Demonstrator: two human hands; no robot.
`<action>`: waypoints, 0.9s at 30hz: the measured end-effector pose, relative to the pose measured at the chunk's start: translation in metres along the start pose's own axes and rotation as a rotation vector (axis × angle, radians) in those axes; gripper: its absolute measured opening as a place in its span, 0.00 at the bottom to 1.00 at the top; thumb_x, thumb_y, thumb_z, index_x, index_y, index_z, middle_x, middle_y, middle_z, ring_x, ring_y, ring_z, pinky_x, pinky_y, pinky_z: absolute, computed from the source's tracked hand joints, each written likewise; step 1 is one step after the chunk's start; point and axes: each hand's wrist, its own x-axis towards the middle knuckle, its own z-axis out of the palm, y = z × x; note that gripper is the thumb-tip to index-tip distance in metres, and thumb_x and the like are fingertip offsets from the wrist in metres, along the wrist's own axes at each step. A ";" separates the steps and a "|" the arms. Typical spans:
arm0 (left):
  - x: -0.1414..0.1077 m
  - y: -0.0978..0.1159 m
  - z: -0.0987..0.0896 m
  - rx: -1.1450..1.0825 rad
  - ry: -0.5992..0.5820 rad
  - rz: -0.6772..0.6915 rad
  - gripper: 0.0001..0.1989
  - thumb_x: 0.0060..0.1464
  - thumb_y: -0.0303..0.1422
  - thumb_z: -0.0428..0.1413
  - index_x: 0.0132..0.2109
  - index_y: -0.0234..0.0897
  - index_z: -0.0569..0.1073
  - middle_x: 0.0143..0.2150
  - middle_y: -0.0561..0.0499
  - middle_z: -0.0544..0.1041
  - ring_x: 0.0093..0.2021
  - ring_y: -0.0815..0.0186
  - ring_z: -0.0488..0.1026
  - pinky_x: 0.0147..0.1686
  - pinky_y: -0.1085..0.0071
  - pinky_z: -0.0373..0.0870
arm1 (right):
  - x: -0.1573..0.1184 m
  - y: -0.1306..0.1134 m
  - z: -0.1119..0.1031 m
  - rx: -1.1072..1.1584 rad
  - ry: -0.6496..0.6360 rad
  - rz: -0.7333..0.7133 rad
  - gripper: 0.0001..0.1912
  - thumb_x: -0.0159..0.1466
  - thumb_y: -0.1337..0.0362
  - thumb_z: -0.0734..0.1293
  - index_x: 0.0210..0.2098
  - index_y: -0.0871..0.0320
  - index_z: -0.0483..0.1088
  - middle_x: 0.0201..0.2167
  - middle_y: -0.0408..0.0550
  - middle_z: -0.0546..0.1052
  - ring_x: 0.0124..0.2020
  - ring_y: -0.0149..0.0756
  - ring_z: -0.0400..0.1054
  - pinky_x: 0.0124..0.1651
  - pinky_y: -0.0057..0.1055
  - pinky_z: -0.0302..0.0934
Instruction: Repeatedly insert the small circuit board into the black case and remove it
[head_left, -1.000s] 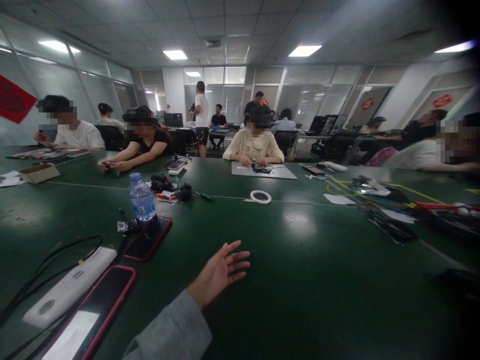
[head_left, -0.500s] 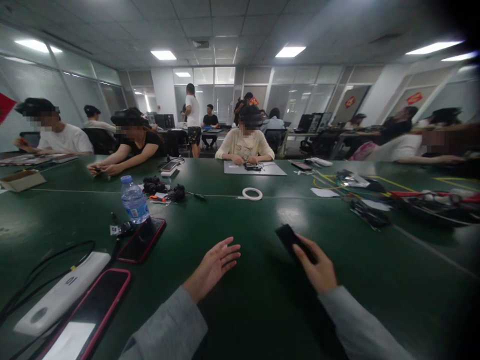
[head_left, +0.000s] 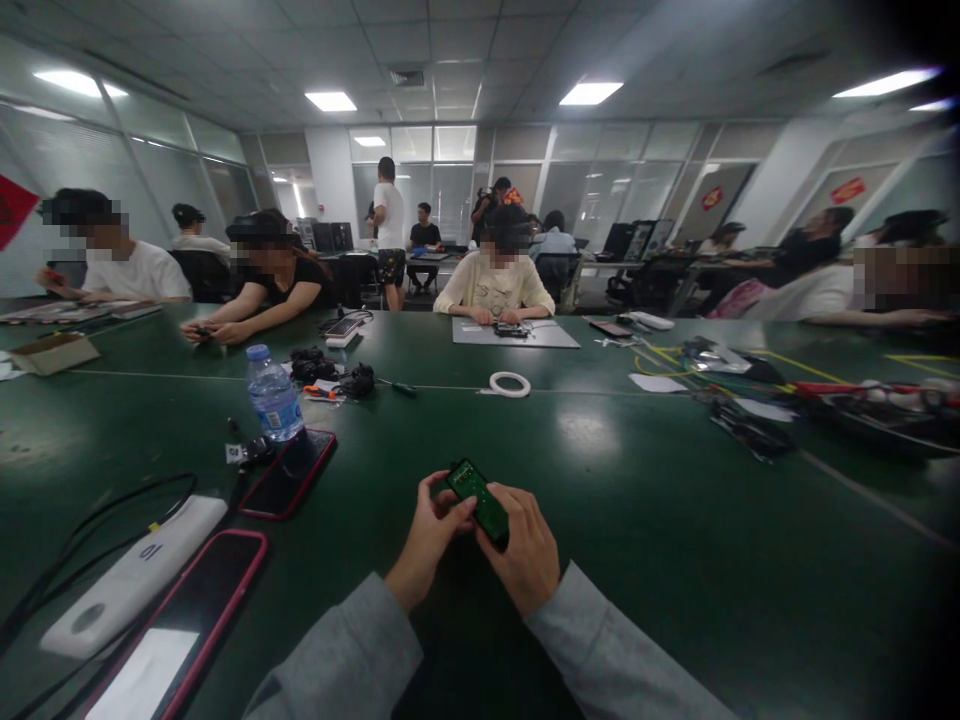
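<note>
A small dark rectangular device with a green circuit board [head_left: 489, 512] showing on its upper face is held over the table in front of me. My left hand [head_left: 429, 535] grips its far left end between thumb and fingers. Around its near right side my right hand [head_left: 523, 548] is closed, covering part of the edge. The device lies slanted, its far end to the left. What is under it is hidden by my fingers.
To the left lie a phone with a red edge [head_left: 289, 475], a larger pink-edged phone [head_left: 202, 590], a white device [head_left: 135, 580] with cables and a water bottle [head_left: 274, 395]. A white ring [head_left: 510, 384] lies ahead. Cables and bags [head_left: 757, 420] are at right. Several people sit around.
My right hand has brought the dark device leftward and turned its green board face up. My left hand, open before, now holds the device too.
</note>
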 end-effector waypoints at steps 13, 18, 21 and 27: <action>0.005 0.008 -0.003 0.146 -0.011 0.077 0.34 0.41 0.32 0.63 0.56 0.41 0.60 0.53 0.41 0.68 0.48 0.56 0.69 0.48 0.57 0.65 | 0.001 -0.008 -0.003 0.351 -0.086 0.235 0.31 0.58 0.57 0.66 0.56 0.58 0.52 0.51 0.56 0.61 0.52 0.44 0.59 0.52 0.43 0.60; 0.008 0.014 -0.006 0.203 -0.060 0.106 0.36 0.42 0.32 0.63 0.58 0.41 0.60 0.52 0.42 0.69 0.48 0.56 0.70 0.49 0.57 0.64 | -0.002 -0.002 0.002 0.664 -0.144 0.516 0.24 0.64 0.54 0.58 0.57 0.57 0.51 0.47 0.54 0.66 0.48 0.40 0.64 0.50 0.40 0.63; 0.008 0.016 -0.007 0.216 -0.091 0.101 0.37 0.42 0.31 0.63 0.60 0.43 0.59 0.53 0.42 0.69 0.49 0.55 0.69 0.49 0.57 0.64 | -0.002 0.003 0.005 0.801 -0.229 0.609 0.22 0.64 0.53 0.58 0.53 0.58 0.56 0.45 0.53 0.68 0.47 0.40 0.65 0.48 0.39 0.64; 0.006 0.020 -0.008 0.278 -0.151 0.104 0.38 0.43 0.32 0.62 0.61 0.44 0.56 0.55 0.42 0.67 0.50 0.55 0.68 0.50 0.56 0.63 | 0.001 0.003 0.006 0.919 -0.233 0.611 0.21 0.62 0.55 0.62 0.52 0.57 0.59 0.45 0.51 0.69 0.48 0.40 0.66 0.50 0.40 0.64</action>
